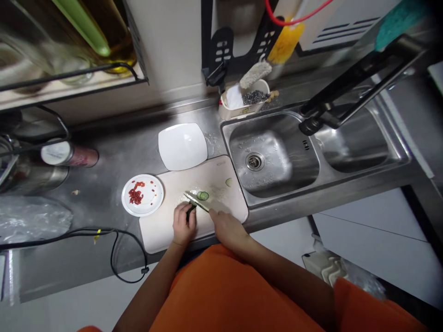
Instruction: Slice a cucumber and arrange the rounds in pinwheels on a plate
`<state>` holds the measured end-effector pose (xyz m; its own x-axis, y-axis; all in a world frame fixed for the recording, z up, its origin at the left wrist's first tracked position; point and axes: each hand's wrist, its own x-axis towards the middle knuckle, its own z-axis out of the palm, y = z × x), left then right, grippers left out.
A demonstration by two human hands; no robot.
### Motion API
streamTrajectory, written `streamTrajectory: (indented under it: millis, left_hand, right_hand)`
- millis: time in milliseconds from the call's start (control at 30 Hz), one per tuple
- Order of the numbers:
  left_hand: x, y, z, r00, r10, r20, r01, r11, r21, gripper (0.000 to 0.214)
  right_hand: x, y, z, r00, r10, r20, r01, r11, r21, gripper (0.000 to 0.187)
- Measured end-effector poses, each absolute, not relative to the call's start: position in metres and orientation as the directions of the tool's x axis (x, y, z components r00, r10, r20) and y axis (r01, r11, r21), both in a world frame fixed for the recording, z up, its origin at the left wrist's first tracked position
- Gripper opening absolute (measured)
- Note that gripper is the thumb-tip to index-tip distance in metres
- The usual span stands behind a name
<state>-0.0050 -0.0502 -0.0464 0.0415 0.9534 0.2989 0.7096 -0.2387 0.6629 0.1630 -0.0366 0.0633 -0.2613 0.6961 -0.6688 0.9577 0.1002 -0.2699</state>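
Observation:
A pale cutting board point(157, 235) lies on the steel counter. My left hand point(184, 223) presses a dark green piece of cucumber point(191, 209) onto it, with fingers curled around the piece. In my right hand point(229, 229) is a kitchen knife point(197, 202), its blade slanting across the board right beside the cucumber and my left fingertips. Thin cucumber slices point(202, 196) overlap just past the blade. One more slice point(229, 182) lies apart, toward the board's right edge. The cucumber is partly hidden by my fingers.
Left of the board is a small white plate point(157, 203) with chopped red bits. A white square plate point(182, 146) touches the board's far edge. The sink point(273, 161) and black faucet point(332, 106) are on the right. A black cable point(114, 251) loops at front left.

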Motion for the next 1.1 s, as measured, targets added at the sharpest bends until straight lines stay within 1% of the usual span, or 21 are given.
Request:
streamTrajectory:
  millis: [233, 433, 600, 1100]
  left_hand:
    - [-0.006, -0.051, -0.045, 0.059, 0.952, 0.299, 0.723, -0.247, 0.645, 0.018]
    - [-0.006, -0.052, -0.047, 0.052, 0.95, 0.307, 0.722, -0.248, 0.646, 0.018]
    - [-0.007, -0.053, -0.048, 0.05, 0.952, 0.303, 0.731, -0.241, 0.638, 0.018]
    - [-0.007, -0.052, -0.049, 0.053, 0.951, 0.305, 0.726, -0.247, 0.642, 0.017]
  right_hand:
    - [0.166, -0.04, 0.086, -0.246, 0.621, -0.744, 0.966, 0.092, -0.242, 0.033]
    - [0.167, -0.044, 0.088, -0.234, 0.615, -0.753, 0.97, 0.088, -0.229, 0.033]
    - [0.167, -0.044, 0.091, -0.247, 0.604, -0.757, 0.965, 0.085, -0.247, 0.033]
    - [0.165, -0.041, 0.09, -0.25, 0.612, -0.751, 0.964, 0.085, -0.251, 0.033]
